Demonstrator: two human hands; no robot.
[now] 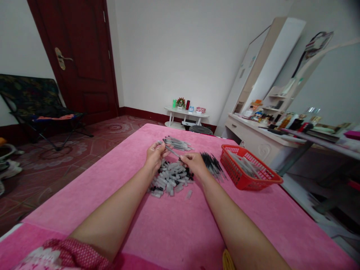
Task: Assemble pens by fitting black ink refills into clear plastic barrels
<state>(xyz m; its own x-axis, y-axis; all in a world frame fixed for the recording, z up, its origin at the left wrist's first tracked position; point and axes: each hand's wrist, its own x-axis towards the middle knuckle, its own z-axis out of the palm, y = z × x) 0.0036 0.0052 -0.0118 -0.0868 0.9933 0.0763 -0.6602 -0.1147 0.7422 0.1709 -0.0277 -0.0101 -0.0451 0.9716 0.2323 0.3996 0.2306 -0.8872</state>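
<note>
- Gripping one slim grey pen (173, 151) by its ends, the left hand (154, 153) pinches the far tip and the right hand (194, 163) pinches the near end. Both hands are closed on it, just above the pink-covered surface (174, 225).
- Directly beneath lies a heap of clear plastic caps (168, 180). From that heap, a bundle of grey pens (178, 143) sits at 12 o'clock, thin black refills (213, 165) at 2 o'clock and a red basket (253, 183) at 3 o'clock.
- Probably light, stiff and smooth, the pen could slip or roll. Fingertip pinches near each end look the surest hold, and the thin plastic may crack if bent.
</note>
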